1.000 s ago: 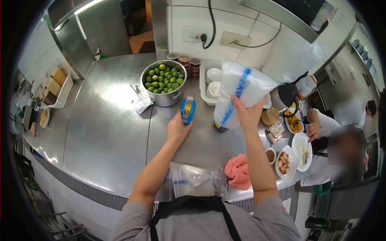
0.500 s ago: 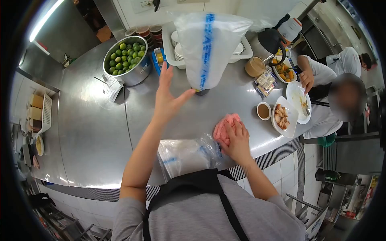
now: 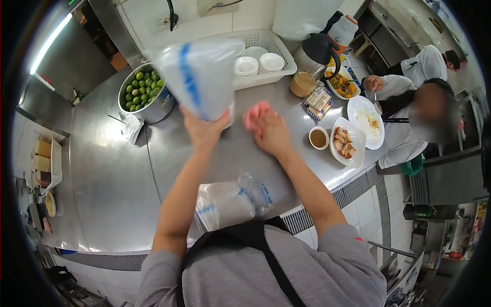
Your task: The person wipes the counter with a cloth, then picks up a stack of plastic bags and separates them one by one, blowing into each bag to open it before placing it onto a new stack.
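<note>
Fingers: the left hand [image 3: 203, 132] is curling its fingers [image 3: 221, 118] tight around the lower end of a plastic bag [image 3: 197, 77], clear with a blue stripe. The right hand [image 3: 272, 132] is laying bent fingers [image 3: 263, 118] over a pink cloth [image 3: 254, 112]; it cannot be told whether they are gripping it or only pressing it.
Far left: a white rack [image 3: 56, 165] is sitting at the counter's edge, carrying pale blocks.
Counter: the steel counter [image 3: 112, 174] is running across the frame and catching the glare of the ceiling light.
Pot: a metal pot [image 3: 156, 110] is brimming with green limes [image 3: 139, 88], with a paper slip [image 3: 132, 126] lying at its foot.
Bag: the plastic bag is hanging raised and tilted above the counter, between the pot and the white basket, its upper end leaning toward the pot.
Near edge: a flat pile of bags [image 3: 225, 202] is lying on the counter between the person's forearms, close to the dark apron [image 3: 245, 238].
Cloth: the pink cloth is resting on the counter under the right hand, in front of the basket.
Basket: a white basket [image 3: 280, 72] is holding stacked white bowls [image 3: 246, 65].
Right: a black jug [image 3: 317, 48], a cup of brown drink [image 3: 303, 83], a sauce bowl [image 3: 318, 137] and a plate of sliced meat [image 3: 348, 144] are crowding the counter's right end.
Far right: a person in white is resting a hand [image 3: 373, 83] near a white plate [image 3: 365, 123].
</note>
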Action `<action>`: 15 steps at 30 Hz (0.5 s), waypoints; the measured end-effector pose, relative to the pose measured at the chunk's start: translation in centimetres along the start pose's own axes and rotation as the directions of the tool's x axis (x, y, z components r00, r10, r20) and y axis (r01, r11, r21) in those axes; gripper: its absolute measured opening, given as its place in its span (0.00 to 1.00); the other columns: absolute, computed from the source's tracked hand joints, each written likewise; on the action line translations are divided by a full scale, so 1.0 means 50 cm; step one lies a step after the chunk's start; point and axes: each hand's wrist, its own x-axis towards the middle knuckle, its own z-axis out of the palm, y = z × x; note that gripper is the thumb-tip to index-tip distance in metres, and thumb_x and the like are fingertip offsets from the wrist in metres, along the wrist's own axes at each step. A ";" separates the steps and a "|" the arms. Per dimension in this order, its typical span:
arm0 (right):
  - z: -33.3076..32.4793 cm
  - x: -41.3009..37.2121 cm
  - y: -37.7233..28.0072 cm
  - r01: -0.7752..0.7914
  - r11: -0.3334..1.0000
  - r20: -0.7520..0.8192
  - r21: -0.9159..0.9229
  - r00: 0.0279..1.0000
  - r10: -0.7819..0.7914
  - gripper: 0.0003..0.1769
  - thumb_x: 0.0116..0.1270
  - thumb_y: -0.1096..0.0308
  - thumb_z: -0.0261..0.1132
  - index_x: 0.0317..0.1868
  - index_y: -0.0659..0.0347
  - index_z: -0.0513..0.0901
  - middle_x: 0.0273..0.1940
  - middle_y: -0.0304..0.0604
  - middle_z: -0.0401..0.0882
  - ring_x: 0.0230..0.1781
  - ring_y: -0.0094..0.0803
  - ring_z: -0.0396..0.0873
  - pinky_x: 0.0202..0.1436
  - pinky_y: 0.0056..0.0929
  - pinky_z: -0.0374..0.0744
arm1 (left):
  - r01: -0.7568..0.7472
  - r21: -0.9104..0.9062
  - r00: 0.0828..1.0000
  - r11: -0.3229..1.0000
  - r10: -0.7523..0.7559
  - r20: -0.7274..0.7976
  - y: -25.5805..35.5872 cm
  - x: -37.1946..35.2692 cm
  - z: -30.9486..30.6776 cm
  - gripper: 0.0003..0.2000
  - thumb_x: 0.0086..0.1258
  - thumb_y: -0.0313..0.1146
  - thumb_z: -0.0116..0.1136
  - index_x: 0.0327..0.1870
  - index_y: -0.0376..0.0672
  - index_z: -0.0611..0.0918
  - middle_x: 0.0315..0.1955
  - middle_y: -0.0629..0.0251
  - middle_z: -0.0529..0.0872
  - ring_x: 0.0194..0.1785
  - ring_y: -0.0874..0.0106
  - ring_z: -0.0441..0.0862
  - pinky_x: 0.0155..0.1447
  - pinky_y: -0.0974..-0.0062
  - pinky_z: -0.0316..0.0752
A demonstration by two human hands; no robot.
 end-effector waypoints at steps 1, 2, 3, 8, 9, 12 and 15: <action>-0.008 -0.032 -0.011 0.083 0.996 -0.006 0.030 0.997 -0.083 0.21 0.47 0.69 0.60 0.46 0.54 0.76 0.51 0.47 0.70 0.57 0.46 0.64 0.53 0.45 0.67 | -0.035 0.035 0.999 0.999 0.036 -0.025 -0.013 0.004 -0.026 0.47 0.37 0.39 0.73 0.57 0.25 0.57 0.46 0.46 0.72 0.50 0.57 0.72 0.53 0.66 0.68; -0.019 -0.071 -0.019 0.165 0.985 -0.011 0.059 0.986 -0.164 0.21 0.46 0.69 0.60 0.45 0.53 0.76 0.50 0.46 0.70 0.55 0.45 0.65 0.53 0.45 0.67 | -0.027 0.030 0.999 0.999 0.027 -0.021 -0.029 0.013 -0.044 0.47 0.37 0.39 0.73 0.57 0.25 0.57 0.46 0.46 0.72 0.50 0.57 0.72 0.53 0.66 0.68; -0.038 -0.109 -0.033 0.153 0.982 0.028 0.114 0.987 -0.157 0.20 0.46 0.69 0.61 0.44 0.53 0.77 0.49 0.45 0.71 0.55 0.45 0.65 0.53 0.45 0.67 | -0.041 0.047 0.996 0.998 0.044 -0.073 -0.046 0.017 -0.065 0.46 0.37 0.39 0.73 0.56 0.26 0.57 0.47 0.46 0.72 0.50 0.57 0.72 0.54 0.66 0.67; -0.104 -0.321 -0.087 0.006 0.973 0.159 0.232 0.986 -0.044 0.13 0.48 0.68 0.61 0.37 0.55 0.80 0.41 0.42 0.76 0.49 0.45 0.71 0.52 0.39 0.69 | 0.018 0.160 0.990 0.987 0.005 -0.144 -0.020 0.033 -0.094 0.46 0.39 0.38 0.73 0.57 0.28 0.56 0.49 0.46 0.70 0.52 0.58 0.70 0.55 0.66 0.67; -0.122 -0.333 -0.089 0.014 0.973 0.159 0.230 0.986 -0.052 0.13 0.48 0.68 0.61 0.37 0.55 0.80 0.41 0.42 0.76 0.49 0.45 0.71 0.52 0.39 0.69 | 0.062 0.145 0.988 0.987 -0.040 -0.150 -0.016 0.035 -0.094 0.46 0.39 0.37 0.72 0.58 0.29 0.56 0.49 0.46 0.70 0.52 0.58 0.70 0.55 0.66 0.66; -0.139 -0.325 -0.069 -0.259 0.750 0.219 0.608 0.963 0.155 0.13 0.51 0.69 0.59 0.38 0.61 0.80 0.39 0.48 0.77 0.42 0.47 0.74 0.47 0.37 0.73 | 0.030 0.091 0.981 0.995 -0.012 -0.195 -0.016 0.040 -0.104 0.46 0.39 0.36 0.73 0.58 0.29 0.56 0.49 0.47 0.70 0.52 0.58 0.70 0.56 0.67 0.66; -0.138 -0.142 -0.029 -0.320 0.823 -0.080 0.470 0.913 0.400 0.17 0.55 0.69 0.56 0.46 0.64 0.76 0.45 0.55 0.75 0.47 0.48 0.73 0.49 0.39 0.73 | -0.015 0.097 0.958 0.995 0.042 -0.282 -0.049 0.030 -0.157 0.45 0.39 0.34 0.73 0.59 0.29 0.57 0.49 0.48 0.70 0.53 0.60 0.70 0.56 0.67 0.66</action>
